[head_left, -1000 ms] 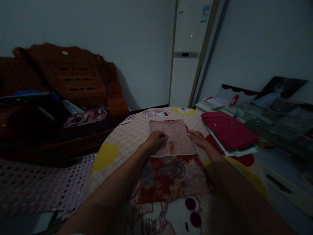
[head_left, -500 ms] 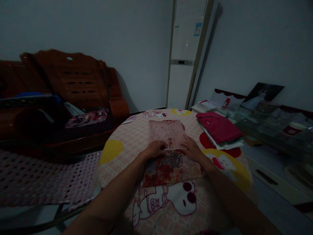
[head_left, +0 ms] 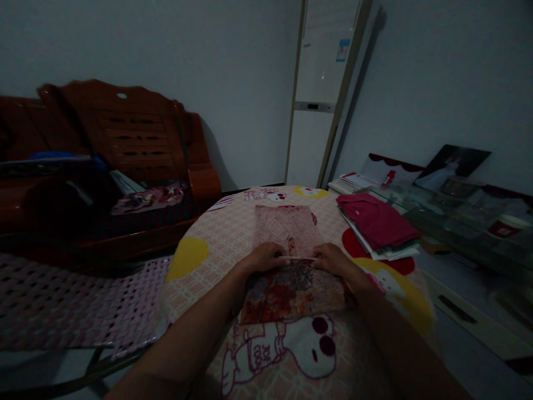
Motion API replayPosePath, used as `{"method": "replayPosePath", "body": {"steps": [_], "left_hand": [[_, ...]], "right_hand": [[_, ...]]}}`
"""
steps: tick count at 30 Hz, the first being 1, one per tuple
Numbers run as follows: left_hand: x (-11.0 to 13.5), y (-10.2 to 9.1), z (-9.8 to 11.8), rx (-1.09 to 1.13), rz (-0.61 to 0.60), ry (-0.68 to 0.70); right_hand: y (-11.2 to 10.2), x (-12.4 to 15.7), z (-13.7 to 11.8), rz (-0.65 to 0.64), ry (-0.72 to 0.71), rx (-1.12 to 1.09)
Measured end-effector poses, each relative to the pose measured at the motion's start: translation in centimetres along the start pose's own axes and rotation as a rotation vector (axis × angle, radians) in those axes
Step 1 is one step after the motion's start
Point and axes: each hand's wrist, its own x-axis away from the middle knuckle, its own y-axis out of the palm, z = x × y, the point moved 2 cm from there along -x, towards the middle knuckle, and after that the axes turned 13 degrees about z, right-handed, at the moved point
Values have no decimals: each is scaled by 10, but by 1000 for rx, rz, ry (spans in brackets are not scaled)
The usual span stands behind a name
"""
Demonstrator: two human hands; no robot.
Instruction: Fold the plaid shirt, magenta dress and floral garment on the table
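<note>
A pink and red patterned garment [head_left: 291, 266] lies flat on a round table [head_left: 195, 244] covered with a pink cartoon cloth. My left hand [head_left: 263, 258] and my right hand [head_left: 331, 259] rest on the garment's middle, where the pale pink far half meets the darker red near half. Both hands have their fingers curled onto the edge of the cloth at that line, pinching it. The room is dim.
A stack of folded red clothes [head_left: 377, 225] sits on the table's right side. A wooden bench [head_left: 125, 144] with clutter stands at the left, a woven chair seat [head_left: 75, 300] nearer. A tall white air conditioner [head_left: 316, 94] stands behind. Glass shelf with items lies at right.
Both hands have slid from the far pale half of the garment back to its middle line and closed on the cloth edge there. The view has shifted a little.
</note>
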Motion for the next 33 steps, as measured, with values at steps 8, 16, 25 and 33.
{"method": "replayPosePath", "body": {"steps": [8, 16, 25, 33], "left_hand": [[-3, 9, -5, -1, 55, 15], [-1, -1, 7, 82, 93, 23], [-52, -40, -15, -94, 250, 22], [-107, -58, -65, -136, 326, -7]], "right_hand": [[6, -4, -5, 46, -23, -58], [5, -5, -15, 67, -1, -133], [-24, -67, -15, 178, -54, 125], [-21, -140, -3, 219, -53, 201]]}}
